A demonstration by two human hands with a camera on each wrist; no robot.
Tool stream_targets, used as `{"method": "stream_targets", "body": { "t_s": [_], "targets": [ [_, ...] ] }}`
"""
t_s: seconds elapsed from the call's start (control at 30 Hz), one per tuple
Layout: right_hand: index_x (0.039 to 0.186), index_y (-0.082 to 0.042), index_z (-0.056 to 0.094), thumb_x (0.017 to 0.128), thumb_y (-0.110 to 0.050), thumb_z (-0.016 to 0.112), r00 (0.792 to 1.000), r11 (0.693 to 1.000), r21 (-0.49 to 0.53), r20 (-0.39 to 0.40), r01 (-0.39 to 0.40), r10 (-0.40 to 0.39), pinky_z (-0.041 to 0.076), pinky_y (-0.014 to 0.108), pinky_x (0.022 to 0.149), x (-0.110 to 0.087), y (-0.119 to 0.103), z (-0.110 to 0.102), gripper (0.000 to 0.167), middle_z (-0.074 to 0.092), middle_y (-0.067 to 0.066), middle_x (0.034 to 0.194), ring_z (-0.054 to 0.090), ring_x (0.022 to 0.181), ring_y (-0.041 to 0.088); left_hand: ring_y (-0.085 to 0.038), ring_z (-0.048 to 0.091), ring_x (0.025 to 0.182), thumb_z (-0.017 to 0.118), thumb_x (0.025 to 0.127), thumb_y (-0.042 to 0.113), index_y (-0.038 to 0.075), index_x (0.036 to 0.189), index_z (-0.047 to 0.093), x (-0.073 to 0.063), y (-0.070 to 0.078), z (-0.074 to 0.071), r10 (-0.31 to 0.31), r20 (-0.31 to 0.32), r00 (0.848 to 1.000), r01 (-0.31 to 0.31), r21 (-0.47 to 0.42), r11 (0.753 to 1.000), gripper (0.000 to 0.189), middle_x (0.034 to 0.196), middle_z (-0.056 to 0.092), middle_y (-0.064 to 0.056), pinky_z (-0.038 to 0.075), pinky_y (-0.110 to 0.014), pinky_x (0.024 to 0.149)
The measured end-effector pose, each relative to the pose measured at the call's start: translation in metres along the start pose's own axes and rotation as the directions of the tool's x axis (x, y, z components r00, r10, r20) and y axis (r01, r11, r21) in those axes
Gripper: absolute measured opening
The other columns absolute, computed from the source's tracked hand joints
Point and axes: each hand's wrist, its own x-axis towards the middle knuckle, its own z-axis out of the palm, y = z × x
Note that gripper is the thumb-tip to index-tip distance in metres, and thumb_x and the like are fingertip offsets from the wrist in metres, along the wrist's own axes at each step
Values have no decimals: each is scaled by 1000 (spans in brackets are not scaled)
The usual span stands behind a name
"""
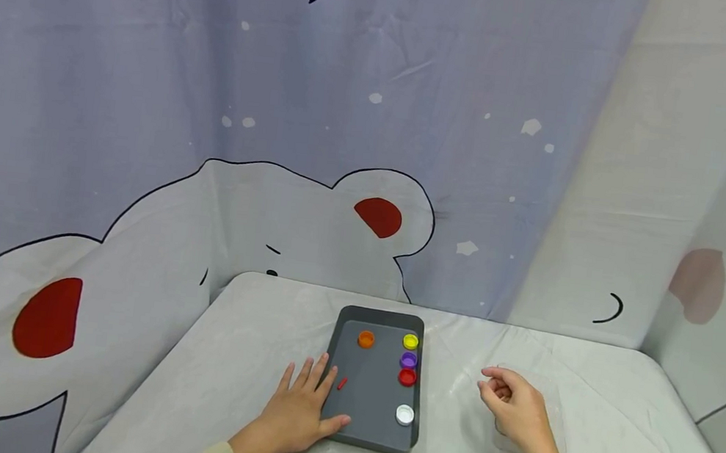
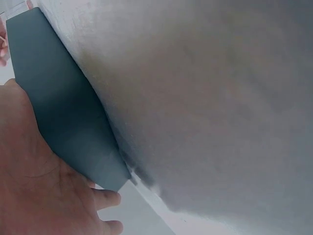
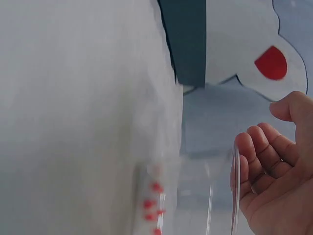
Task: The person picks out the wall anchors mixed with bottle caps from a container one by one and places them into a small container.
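Observation:
My left hand (image 1: pixel 298 415) rests with spread fingers on the left edge of a grey rectangular tray (image 1: pixel 366 411). Beside its fingertips, inside the tray, lies a small red stick (image 1: pixel 342 384). My right hand (image 1: pixel 518 410) is over a clear plastic box (image 1: pixel 553 409) to the right of the tray. In the right wrist view its fingers bend loosely, the thumb stands apart, and nothing shows between them. The box wall (image 3: pixel 236 196) comes up near those fingers, and several blurred red pieces (image 3: pixel 150 203) show low in the box.
An orange round cup (image 1: pixel 366 340) sits at the tray's far left. Along its right side stand yellow (image 1: pixel 411 341), purple (image 1: pixel 409 360), red (image 1: pixel 407 377) and white (image 1: pixel 405 415) cups. A white cloth (image 1: pixel 244 347) covers the table, and a printed curtain (image 1: pixel 323 104) hangs behind.

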Motion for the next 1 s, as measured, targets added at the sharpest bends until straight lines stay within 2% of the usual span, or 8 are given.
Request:
{"method": "stream_targets", "body": {
  "t_s": [0.23,0.47,0.6,1.0],
  "targets": [
    [102,-5,75,84,-6,78,995,992,72,0,104,-104,50,21,63,9,-26,34,19,63,-5,79,56,68,1,-44,19,152,45,95,73,7,159,33,1,2,-1,-2,-5,1000,2,2,1000,93,168,17,-17,10,-66,119],
    [106,-5,75,84,-7,80,993,989,135,92,67,-80,53,22,68,13,-48,63,23,63,-3,83,59,72,5,-44,20,152,46,95,72,7,159,33,-1,3,-2,-4,-13,1000,4,10,1000,92,168,18,-17,11,-65,119],
    [107,-5,74,84,-7,81,984,980,182,141,78,-104,53,23,69,13,-58,79,24,64,-1,85,60,72,7,-44,21,152,47,95,71,6,158,34,-3,3,-3,-2,-18,1000,2,9,1000,91,167,19,-18,12,-65,119],
    [113,-7,72,88,-22,80,948,980,146,267,137,-172,51,24,69,13,-79,118,31,63,-2,92,57,76,6,-42,19,153,42,94,75,11,160,33,1,1,0,-12,5,1000,12,31,999,92,168,17,-15,11,-64,119]
  ]
}}
